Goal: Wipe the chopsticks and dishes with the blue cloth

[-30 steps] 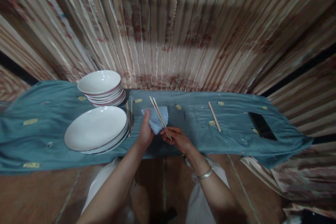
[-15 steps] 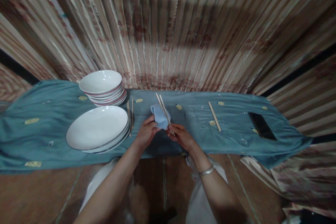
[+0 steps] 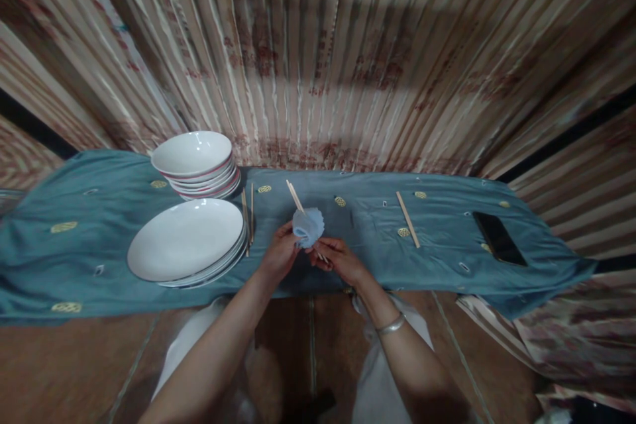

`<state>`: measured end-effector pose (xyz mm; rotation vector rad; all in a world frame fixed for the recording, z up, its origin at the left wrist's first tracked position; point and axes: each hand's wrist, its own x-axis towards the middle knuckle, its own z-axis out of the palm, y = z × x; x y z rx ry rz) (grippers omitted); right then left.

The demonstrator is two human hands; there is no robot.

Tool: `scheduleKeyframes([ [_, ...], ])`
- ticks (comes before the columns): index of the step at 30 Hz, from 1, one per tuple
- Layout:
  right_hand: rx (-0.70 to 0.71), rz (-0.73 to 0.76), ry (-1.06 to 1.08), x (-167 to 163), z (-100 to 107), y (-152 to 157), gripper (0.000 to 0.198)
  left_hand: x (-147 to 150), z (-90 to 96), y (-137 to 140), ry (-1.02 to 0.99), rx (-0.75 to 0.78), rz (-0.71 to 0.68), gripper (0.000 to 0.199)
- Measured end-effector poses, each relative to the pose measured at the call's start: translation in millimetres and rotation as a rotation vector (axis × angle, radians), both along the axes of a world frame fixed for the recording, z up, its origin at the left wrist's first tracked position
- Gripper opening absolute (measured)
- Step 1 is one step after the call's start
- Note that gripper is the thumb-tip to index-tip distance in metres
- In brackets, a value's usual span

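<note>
A light blue cloth (image 3: 309, 228) with a scalloped edge is folded over a pair of wooden chopsticks (image 3: 294, 196). My left hand (image 3: 279, 250) is closed on the cloth's left side. From the right, my right hand (image 3: 338, 258) grips the chopsticks near their lower ends, with its fingertips against the cloth's lower edge. The chopsticks' upper ends stick out above the cloth, and their middle is hidden under it. Both hands are just above the near part of the table.
Left of my hands are a stack of white plates (image 3: 186, 242) and, behind it, stacked white bowls (image 3: 193, 156). More chopsticks (image 3: 251, 212) lie beside the plates. To the right are other chopsticks (image 3: 407, 218) and a black phone (image 3: 498, 238) on the green tablecloth (image 3: 368, 265).
The cloth now wraps over the front of the chopsticks, which earlier lay on top of it. The chopsticks' tips have shifted slightly left and closer together.
</note>
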<state>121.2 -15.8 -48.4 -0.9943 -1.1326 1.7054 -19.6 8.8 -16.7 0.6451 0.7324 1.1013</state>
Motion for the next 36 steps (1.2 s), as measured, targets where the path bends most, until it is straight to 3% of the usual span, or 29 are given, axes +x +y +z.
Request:
scheduleKeyframes([
  [4, 0.000, 0.003, -0.018, 3, 3, -2, 0.047, 2, -6.4, 0, 0.070, 0.067, -0.013, 0.019],
  [19, -0.041, 0.178, -0.078, 8, 7, -12, 0.048, -18, 12.3, 28, -0.005, -0.114, 0.341, 0.015],
  [28, -0.039, 0.053, -0.007, 9, 7, -10, 0.049, 4, -3.2, 2, 0.084, -0.062, 0.138, 0.017],
  [36, -0.054, 0.170, -0.018, 12, 8, -11, 0.051, -11, 5.5, 17, 0.051, -0.101, 0.278, 0.017],
])
